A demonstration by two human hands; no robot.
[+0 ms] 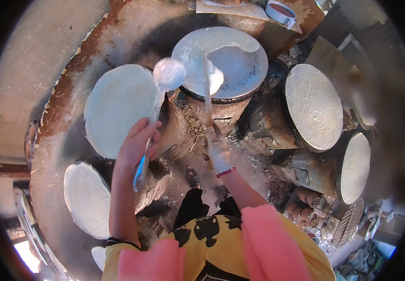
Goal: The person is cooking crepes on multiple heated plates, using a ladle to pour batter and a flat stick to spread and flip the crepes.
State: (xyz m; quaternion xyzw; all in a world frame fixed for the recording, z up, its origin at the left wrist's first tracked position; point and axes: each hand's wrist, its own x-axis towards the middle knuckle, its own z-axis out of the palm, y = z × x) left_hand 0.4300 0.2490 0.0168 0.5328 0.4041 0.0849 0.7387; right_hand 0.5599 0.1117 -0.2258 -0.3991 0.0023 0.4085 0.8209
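Note:
My left hand (139, 142) grips the handle of a metal ladle (169, 74), whose bowl is coated with pale batter. The ladle bowl hangs near the left rim of the far round griddle (241, 75). My right hand (220, 151), in a thin whitish glove with a red cuff, is closed around a long flat spreading tool (206, 89); motion blurs both. The tool's far end reaches over that griddle. Wet batter (216, 38) covers the griddle's back and left, with a thicker white patch (216, 78) beside the tool. Its middle and right show bare dark metal.
Batter-covered griddles stand around me: left (121, 109), near left (86, 200), right (314, 107) and near right (355, 168). A handled cup of reddish contents (280, 13) sits at the back. Honeycomb coal briquettes (304, 207) are stacked at lower right.

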